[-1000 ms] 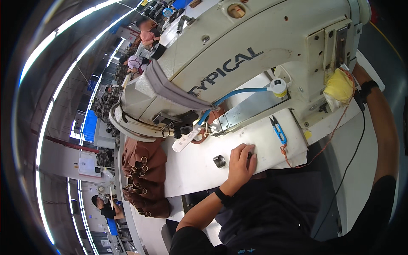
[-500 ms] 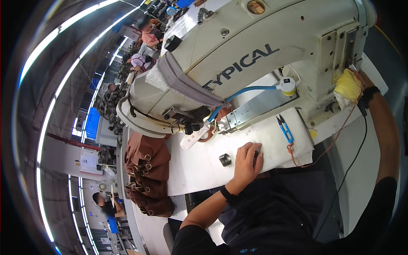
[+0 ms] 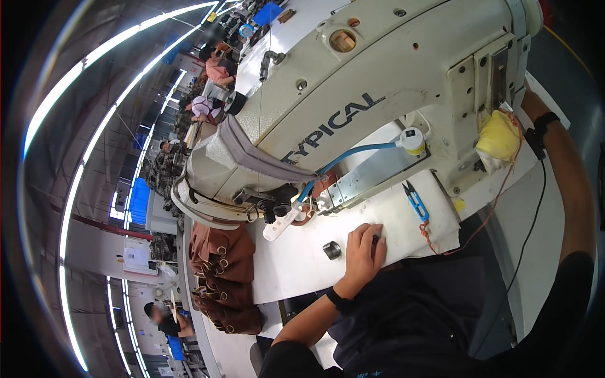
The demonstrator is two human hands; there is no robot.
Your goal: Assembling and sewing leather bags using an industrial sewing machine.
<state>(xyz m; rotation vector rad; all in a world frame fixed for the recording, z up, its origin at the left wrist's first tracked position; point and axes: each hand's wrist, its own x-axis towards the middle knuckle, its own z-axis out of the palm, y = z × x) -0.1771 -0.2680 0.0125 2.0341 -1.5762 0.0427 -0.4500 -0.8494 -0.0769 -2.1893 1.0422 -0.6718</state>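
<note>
This is a big factory hall with long bright lights (image 3: 94, 69) on the ceiling at the far left; other workers sit at far tables, one in a pink top (image 3: 217, 68); one more person in dark clothes (image 3: 165, 321) sits low down at the near left.

A white work table (image 3: 296, 264) is in the middle; a big cream sewing machine (image 3: 378, 82) stands on it and fills the far side; a grey cloth strip (image 3: 252, 154) hangs over the machine's left end; a blue tube (image 3: 353, 154) runs along under the machine's arm to a small white cap (image 3: 413, 140).

The left hand (image 3: 364, 249) lies on the near edge of the table, palm down; its fingers are bent and press on a small dark thing (image 3: 375, 239); I cannot tell if the fingers really grip it or just touch it; a small dark metal ring (image 3: 331, 251) stands on the table just left of that hand, not touching it.

Blue thread snips (image 3: 416, 201) lie on the table to the right of the hand, near it but apart; an orange thread (image 3: 488, 211) trails from there toward the machine's right end.

The right arm reaches up the right side; a black wrist band (image 3: 543, 123) is on it; the right hand is hidden behind the machine's right end, next to a yellow cloth (image 3: 498, 135), so I cannot tell if it is open or closed.

A pile of brown leather bags (image 3: 220, 277) with metal rings sits at the left of the table.
</note>
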